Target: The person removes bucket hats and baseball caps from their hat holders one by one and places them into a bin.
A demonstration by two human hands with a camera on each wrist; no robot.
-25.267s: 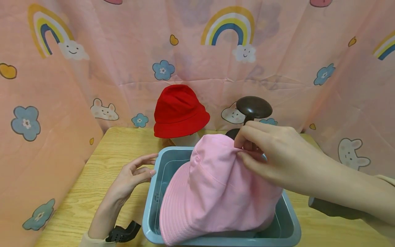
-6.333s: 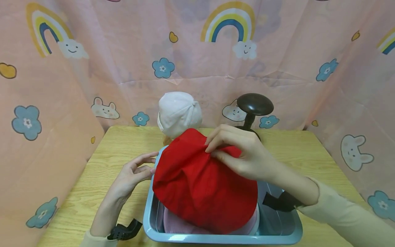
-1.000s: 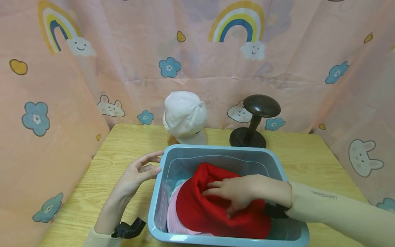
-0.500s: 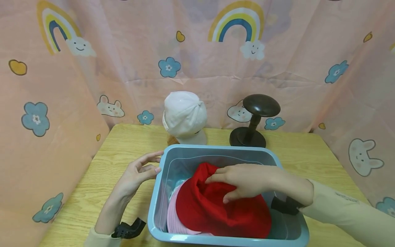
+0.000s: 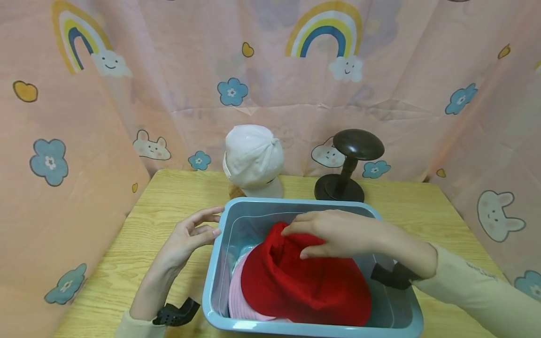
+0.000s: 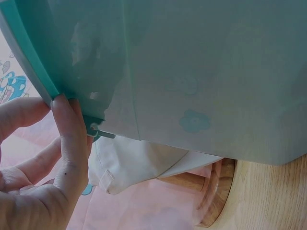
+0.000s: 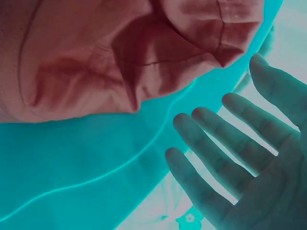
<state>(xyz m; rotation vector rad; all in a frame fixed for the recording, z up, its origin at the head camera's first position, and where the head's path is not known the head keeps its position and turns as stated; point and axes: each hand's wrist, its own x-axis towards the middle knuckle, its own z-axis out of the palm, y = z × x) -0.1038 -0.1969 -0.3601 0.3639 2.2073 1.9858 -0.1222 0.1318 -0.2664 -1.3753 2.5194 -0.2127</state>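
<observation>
A red bucket hat (image 5: 304, 291) lies crumpled in a light blue plastic bin (image 5: 296, 201), over a pink hat (image 5: 243, 300) whose stitched brim shows at the left. My right hand (image 5: 338, 234) hovers just above the red hat, holding nothing. In the right wrist view its fingers (image 7: 211, 167) are spread beside the red hat (image 7: 120, 48). My left hand (image 5: 181, 244) pinches the bin's left rim between thumb and fingers; the left wrist view shows this hand (image 6: 62, 158) at the edge of the bin wall (image 6: 216, 72).
Behind the bin, a white cap (image 5: 253, 152) sits on a wooden stand (image 5: 235, 191). A dark, round-topped hat stand (image 5: 358, 144) holds no hat. The wooden table (image 5: 439, 220) meets a patterned pink curtain (image 5: 270, 108) at the back and sides.
First the pink hat, then the red hat went into the bin, uncovering the white cap. In the last second my right hand rose off the red hat. My left hand stayed at the rim.
</observation>
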